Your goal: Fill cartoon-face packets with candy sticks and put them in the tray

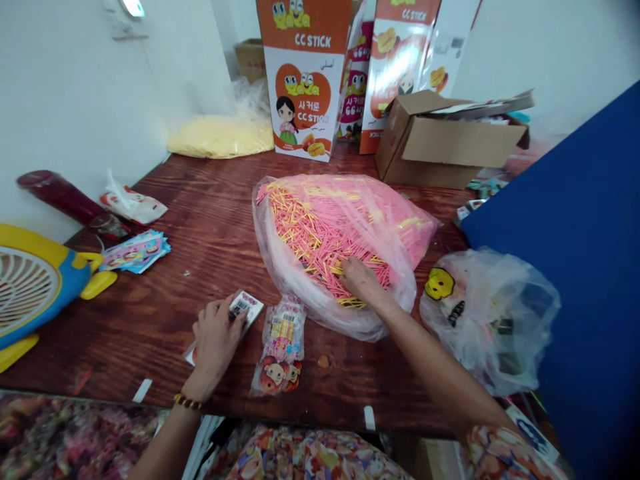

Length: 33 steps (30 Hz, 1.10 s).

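Observation:
My left hand [216,337] rests on the wooden table [200,220], fingers curled around a small flat packet [244,307] with a barcode. My right hand [361,280] reaches into a big clear plastic bag [300,273] full of thin pink and yellow sticks [320,227], its fingers closed among the sticks. Just right of my left hand lies a filled small packet [283,343] with cartoon faces at its bottom.
A yellow and blue fan [35,280] sits at the left edge, with a stack of small packets [135,252] beside it. CC Stick cartons [303,73] and an open cardboard box [445,137] stand at the back. A crumpled plastic bag [490,313] and a blue panel [590,267] are at the right.

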Each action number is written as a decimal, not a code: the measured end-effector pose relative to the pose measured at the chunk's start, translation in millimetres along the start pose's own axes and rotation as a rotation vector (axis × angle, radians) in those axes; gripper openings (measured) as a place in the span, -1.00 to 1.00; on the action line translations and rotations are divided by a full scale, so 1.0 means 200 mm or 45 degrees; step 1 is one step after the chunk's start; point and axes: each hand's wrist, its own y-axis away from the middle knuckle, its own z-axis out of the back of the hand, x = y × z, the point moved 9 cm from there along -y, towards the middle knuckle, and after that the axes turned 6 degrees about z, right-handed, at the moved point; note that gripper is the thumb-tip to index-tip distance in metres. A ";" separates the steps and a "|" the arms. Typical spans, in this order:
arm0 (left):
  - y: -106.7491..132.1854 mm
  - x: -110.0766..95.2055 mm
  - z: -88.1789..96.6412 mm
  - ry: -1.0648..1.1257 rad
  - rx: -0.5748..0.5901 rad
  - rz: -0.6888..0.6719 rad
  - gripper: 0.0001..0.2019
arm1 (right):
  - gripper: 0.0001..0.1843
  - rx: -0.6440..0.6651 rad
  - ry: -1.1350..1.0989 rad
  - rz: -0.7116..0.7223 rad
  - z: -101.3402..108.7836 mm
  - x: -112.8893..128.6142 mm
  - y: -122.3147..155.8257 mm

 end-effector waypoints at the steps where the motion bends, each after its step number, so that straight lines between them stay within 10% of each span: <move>1: -0.03 0.02 0.00 -0.080 0.020 0.039 -0.52 | -0.68 -0.008 0.006 -0.004 0.00 -0.01 0.00; 22: -0.25 0.05 -0.07 0.011 0.276 0.059 -0.73 | -0.68 0.013 -0.061 0.061 -0.11 -0.05 -0.06; 33: -0.30 0.17 -0.01 0.752 0.305 0.107 -0.62 | -0.76 -0.114 -0.556 -0.031 -0.12 -0.19 -0.10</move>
